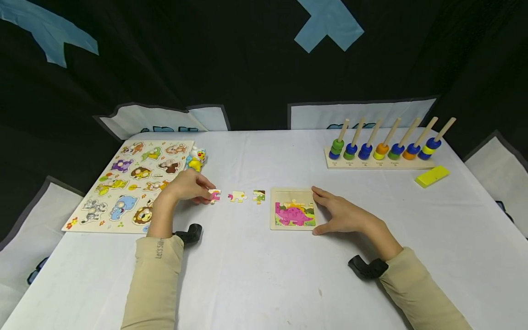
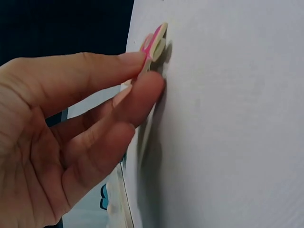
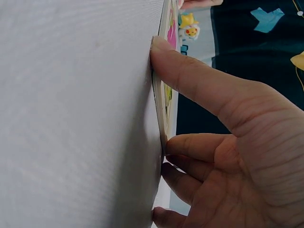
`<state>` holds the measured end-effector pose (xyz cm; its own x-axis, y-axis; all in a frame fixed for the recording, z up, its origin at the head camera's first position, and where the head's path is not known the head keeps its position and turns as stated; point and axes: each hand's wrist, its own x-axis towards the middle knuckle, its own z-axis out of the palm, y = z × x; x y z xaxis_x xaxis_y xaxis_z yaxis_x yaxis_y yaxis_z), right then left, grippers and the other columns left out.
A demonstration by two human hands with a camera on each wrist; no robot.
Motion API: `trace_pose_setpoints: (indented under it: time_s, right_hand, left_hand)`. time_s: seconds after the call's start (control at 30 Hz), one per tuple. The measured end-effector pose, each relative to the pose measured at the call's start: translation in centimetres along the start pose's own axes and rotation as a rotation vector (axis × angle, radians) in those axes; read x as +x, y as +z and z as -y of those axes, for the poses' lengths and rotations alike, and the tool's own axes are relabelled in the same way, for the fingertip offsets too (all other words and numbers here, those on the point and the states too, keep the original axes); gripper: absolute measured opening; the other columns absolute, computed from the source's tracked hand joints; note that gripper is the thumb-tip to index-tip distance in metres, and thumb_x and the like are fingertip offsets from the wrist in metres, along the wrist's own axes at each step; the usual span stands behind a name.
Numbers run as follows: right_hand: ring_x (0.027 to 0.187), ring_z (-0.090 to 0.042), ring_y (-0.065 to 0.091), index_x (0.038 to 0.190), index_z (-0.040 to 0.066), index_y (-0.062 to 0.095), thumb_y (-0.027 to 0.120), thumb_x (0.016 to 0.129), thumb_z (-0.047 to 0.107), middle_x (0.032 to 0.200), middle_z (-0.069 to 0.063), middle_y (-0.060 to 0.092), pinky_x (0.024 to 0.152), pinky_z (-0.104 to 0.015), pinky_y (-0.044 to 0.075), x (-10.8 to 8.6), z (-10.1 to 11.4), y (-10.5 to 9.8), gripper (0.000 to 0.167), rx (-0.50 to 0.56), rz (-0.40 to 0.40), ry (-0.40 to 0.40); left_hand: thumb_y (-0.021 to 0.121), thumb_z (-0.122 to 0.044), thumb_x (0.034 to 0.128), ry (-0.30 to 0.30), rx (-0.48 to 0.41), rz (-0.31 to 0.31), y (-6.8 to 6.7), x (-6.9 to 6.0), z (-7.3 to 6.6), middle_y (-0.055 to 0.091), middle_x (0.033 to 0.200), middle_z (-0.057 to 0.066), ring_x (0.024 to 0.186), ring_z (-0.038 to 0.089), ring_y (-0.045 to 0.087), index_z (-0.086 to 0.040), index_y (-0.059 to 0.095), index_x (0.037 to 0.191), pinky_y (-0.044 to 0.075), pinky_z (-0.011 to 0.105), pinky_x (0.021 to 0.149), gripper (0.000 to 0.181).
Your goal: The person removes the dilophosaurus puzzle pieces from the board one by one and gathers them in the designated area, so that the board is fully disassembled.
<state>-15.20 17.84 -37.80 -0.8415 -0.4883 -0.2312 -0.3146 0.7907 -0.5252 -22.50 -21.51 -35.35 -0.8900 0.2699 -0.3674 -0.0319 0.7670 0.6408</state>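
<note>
Looks like a small curtained recording booth, more staged set than living space. Closed in at back and sides by black drapes (image 1: 247, 59), marked with pale-blue shapes (image 1: 328, 23), with white panels (image 1: 354, 114) along the bottom. Furnished with a white-covered worktop (image 1: 255, 279), laid out with children's toys: animal puzzle board (image 1: 142, 196), dinosaur jigsaw (image 1: 294, 214), peg rack (image 1: 379, 164), plus yellow block (image 1: 431, 176). Reads as rigged for filming, going by wrist-worn black devices (image 1: 368, 268) plus head and wrist views. Cannot tell lab from home beyond the drapes.
</note>
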Motion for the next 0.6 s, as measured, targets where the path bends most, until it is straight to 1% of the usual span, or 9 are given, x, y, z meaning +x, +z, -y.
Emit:
trace_pose_setpoints:
  time_s: [0.2, 0.37, 0.47, 0.6]
  right_hand:
    - [0.146, -0.039, 0.018, 0.146, -0.006, 0.029, 0.081, 0.075, 0.035, 0.159, -0.018, 0.017, 0.114, -0.054, 0.023, 0.0, 0.1, 0.0, 0.098, -0.001, -0.001, -0.001]
    - [0.145, -0.040, 0.019, 0.146, -0.007, 0.030, 0.080, 0.075, 0.036, 0.159, -0.019, 0.017, 0.114, -0.055, 0.024, -0.1, 0.0, 0.0, 0.097, -0.002, -0.003, -0.008]
    - [0.145, -0.041, 0.019, 0.146, -0.008, 0.030, 0.080, 0.075, 0.037, 0.159, -0.020, 0.018, 0.114, -0.055, 0.024, -0.2, 0.0, 0.0, 0.098, 0.003, -0.003, -0.010]
    - [0.145, -0.040, 0.018, 0.146, -0.007, 0.029, 0.080, 0.075, 0.037, 0.159, -0.019, 0.017, 0.114, -0.055, 0.024, -0.2, 0.1, 0.0, 0.098, 0.014, -0.001, -0.009]
  left_hand:
    - [0.072, -0.005, 0.0796, -0.026, 0.058, -0.022, 0.3, 0.1, -0.8, 0.072, 0.070, 0.006, 0.059, 0.010, 0.067, 0.007, 0.068, 0.105, 0.053, 0.025, 0.058, 0.029]
    - [0.073, -0.005, 0.0790, -0.042, 0.149, -0.040, 0.6, 0.1, -1.8, 0.070, 0.065, 0.006, 0.056, 0.010, 0.065, 0.006, 0.071, 0.099, 0.050, 0.023, 0.056, 0.023]
    - [0.074, -0.007, 0.0788, -0.046, 0.219, -0.074, 0.8, 0.0, -2.2, 0.070, 0.066, 0.005, 0.058, 0.009, 0.062, 0.002, 0.073, 0.094, 0.047, 0.022, 0.057, 0.018]
    - [0.074, -0.010, 0.0783, -0.034, 0.295, -0.132, 1.0, -0.1, -2.3, 0.070, 0.073, 0.006, 0.064, 0.014, 0.057, -0.003, 0.075, 0.089, 0.044, 0.024, 0.058, 0.012]
